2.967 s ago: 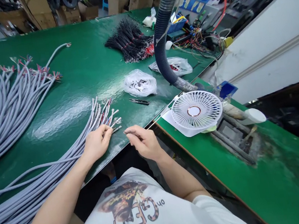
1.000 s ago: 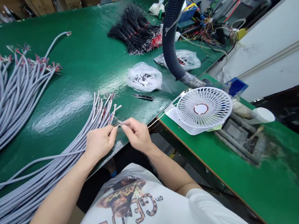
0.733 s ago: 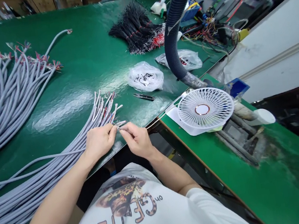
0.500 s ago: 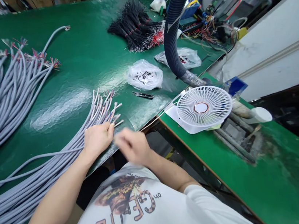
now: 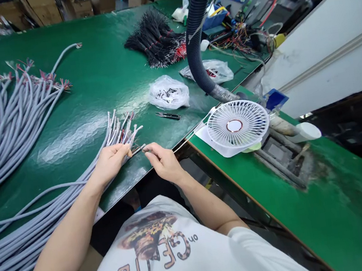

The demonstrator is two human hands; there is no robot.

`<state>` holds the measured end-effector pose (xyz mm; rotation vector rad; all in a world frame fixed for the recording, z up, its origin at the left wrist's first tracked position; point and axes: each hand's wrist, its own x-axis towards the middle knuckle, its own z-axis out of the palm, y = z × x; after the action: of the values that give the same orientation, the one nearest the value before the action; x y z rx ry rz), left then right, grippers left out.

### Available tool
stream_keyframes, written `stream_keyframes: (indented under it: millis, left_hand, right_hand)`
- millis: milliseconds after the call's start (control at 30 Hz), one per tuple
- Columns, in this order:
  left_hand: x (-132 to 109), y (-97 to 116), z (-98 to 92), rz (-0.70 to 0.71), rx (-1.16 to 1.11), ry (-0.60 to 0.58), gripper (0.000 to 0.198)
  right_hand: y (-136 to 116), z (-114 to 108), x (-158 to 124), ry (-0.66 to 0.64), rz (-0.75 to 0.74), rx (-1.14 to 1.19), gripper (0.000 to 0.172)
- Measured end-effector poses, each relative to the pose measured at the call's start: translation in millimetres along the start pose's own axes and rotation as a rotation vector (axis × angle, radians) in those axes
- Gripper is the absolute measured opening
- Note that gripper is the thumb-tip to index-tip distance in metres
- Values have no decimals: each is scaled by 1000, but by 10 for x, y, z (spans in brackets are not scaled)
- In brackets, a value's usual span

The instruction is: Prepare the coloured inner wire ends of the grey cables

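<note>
A bundle of grey cables point(image 5: 60, 209) runs along the table's near edge, its stripped ends point(image 5: 121, 127) fanned out with white and coloured strands. My left hand point(image 5: 112, 160) is closed at the end of this bundle, pinching a cable near its stripped tip. Just to the right, my right hand point(image 5: 162, 160) pinches thin wire strands between thumb and fingertips. The strands stretch across the small gap between my hands. Which cable they belong to is partly hidden by my left fingers.
Another grey cable bundle point(image 5: 15, 117) lies at the left. Behind my hands are small snips point(image 5: 167, 116), a plastic bag point(image 5: 168, 92) and bundled black wires point(image 5: 155, 39). A white fan point(image 5: 238, 125) and a ridged black hose point(image 5: 195, 40) stand to the right.
My right hand, blurred and curled before, has turned and now pinches thin strands beside my left hand. My left hand has shifted slightly left and down. The camera view has tilted a little.
</note>
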<state>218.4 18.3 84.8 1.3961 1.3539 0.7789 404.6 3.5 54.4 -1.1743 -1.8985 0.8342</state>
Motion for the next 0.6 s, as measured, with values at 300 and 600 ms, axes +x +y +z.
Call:
stream_keyframes:
  millis: [300, 600]
  left_hand:
    - [11, -9, -16, -43, -133, -55, 36]
    - [24, 25, -23, -43, -123, -56, 35]
  right_hand:
    - [21, 54, 116, 10, -17, -1, 20]
    - [81, 101, 131, 23, -34, 87, 19]
